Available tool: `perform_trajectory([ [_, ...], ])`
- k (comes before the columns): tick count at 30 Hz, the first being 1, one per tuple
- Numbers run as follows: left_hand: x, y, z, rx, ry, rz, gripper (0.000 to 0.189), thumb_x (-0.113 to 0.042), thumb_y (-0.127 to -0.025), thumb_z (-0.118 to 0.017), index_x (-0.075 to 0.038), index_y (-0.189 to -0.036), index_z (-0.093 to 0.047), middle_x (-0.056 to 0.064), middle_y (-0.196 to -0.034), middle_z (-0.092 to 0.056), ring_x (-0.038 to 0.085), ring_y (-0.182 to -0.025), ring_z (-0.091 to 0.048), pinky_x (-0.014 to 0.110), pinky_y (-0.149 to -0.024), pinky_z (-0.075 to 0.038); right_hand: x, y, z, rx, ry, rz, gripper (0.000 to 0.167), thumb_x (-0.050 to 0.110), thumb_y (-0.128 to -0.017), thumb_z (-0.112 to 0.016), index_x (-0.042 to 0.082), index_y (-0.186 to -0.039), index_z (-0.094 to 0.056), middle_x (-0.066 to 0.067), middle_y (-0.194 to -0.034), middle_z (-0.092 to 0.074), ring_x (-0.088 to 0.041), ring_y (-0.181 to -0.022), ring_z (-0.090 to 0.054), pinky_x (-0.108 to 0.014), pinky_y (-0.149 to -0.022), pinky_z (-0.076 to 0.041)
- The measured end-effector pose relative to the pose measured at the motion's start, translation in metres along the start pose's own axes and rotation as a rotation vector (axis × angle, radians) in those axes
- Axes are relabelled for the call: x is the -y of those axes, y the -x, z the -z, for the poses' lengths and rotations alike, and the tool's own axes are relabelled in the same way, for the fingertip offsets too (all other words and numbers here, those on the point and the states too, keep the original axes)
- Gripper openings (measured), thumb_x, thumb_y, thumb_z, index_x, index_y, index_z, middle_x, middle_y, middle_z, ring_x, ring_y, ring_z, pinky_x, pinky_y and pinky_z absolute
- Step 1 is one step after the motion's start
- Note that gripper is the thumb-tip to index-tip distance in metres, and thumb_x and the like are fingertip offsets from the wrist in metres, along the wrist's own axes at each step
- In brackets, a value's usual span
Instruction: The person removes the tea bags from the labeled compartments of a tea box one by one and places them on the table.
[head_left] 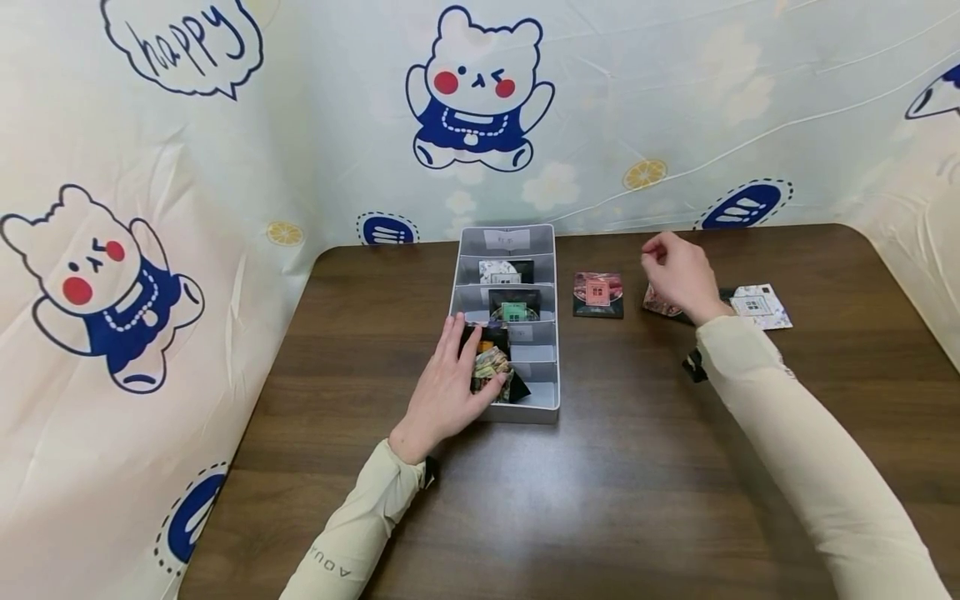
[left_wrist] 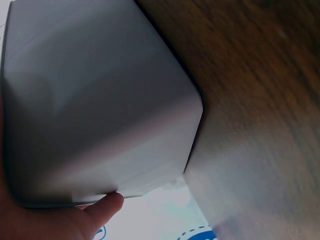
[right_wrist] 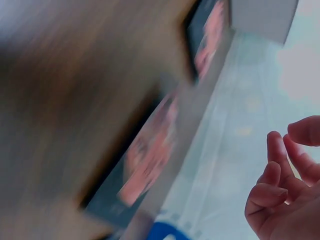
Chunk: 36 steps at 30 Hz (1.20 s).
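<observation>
My left hand point(head_left: 447, 383) rests on the left side of a grey divided tray point(head_left: 557, 350), its fingers along the rim and its thumb over the near compartment. By that hand, an orange-marked black sachet point(head_left: 487, 335) and a green-and-brown patterned sachet point(head_left: 491, 367) overlap in the nearer compartments. My right hand point(head_left: 684, 273) hovers above the table's right part with loosely bent fingers and nothing between them. Partly hidden under it lies a dark red sachet point(head_left: 660, 302). A white sachet point(head_left: 761, 306) is beside that one, and a pink-labelled sachet point(head_left: 597, 295) lies nearer the tray.
Farther compartments of the tray hold a green-labelled sachet point(head_left: 514, 310) and a white-and-black sachet point(head_left: 504, 272). A paper label point(head_left: 507, 240) is stuck in the farthest one. A printed curtain point(head_left: 330, 150) hangs behind the brown wooden table point(head_left: 600, 500).
</observation>
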<state>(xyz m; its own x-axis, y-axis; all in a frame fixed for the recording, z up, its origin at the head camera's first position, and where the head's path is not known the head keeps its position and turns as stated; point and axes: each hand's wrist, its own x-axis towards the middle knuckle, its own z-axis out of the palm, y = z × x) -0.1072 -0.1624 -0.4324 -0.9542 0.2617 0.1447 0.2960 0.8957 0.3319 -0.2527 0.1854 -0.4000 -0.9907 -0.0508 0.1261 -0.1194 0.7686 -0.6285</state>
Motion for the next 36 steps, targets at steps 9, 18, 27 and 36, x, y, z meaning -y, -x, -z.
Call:
perform_trajectory([
  [9,0.001,0.000,-0.001,-0.019,0.002,-0.013,0.078,-0.056,-0.091,-0.049,-0.006,-0.150,-0.035,0.020,-0.161,-0.016,0.032,-0.151,-0.010,0.048,-0.117,-0.025,0.042,-0.003,-0.027,0.066,-0.087,0.070,0.027,0.021,-0.097,-0.047,0.007,-0.117,-0.060,-0.012,-0.106,-0.063,-0.027,-0.089,-0.057,-0.041,-0.075,-0.044],
  [18,0.000,0.001,0.000,-0.023,0.000,-0.016,0.077,-0.055,-0.092,-0.050,-0.005,-0.149,-0.035,0.020,-0.160,-0.016,0.032,-0.151,-0.010,0.049,-0.116,-0.026,0.071,-0.002,-0.051,0.106,-0.159,0.144,0.027,0.021,-0.097,-0.050,0.007,-0.118,-0.061,-0.010,-0.107,-0.066,-0.026,-0.084,-0.062,-0.041,-0.081,-0.047],
  [27,0.000,0.000,0.000,-0.011,-0.003,-0.011,0.078,-0.056,-0.092,-0.048,-0.005,-0.149,-0.036,0.020,-0.161,-0.015,0.031,-0.151,-0.008,0.048,-0.117,-0.026,0.097,-0.002,-0.070,0.167,-0.073,0.185,0.030,0.023,-0.097,-0.051,0.007,-0.122,-0.059,-0.010,-0.115,-0.066,-0.028,-0.107,-0.054,-0.046,-0.089,-0.045],
  [36,0.001,0.001,0.001,0.003,-0.002,-0.001,0.077,-0.056,-0.092,-0.048,-0.005,-0.148,-0.037,0.018,-0.162,-0.013,0.030,-0.151,-0.007,0.048,-0.117,-0.025,0.101,-0.008,-0.084,0.216,0.020,0.206,0.029,0.021,-0.098,-0.050,0.008,-0.122,-0.058,-0.011,-0.109,-0.066,-0.029,-0.101,-0.053,-0.044,-0.084,-0.045],
])
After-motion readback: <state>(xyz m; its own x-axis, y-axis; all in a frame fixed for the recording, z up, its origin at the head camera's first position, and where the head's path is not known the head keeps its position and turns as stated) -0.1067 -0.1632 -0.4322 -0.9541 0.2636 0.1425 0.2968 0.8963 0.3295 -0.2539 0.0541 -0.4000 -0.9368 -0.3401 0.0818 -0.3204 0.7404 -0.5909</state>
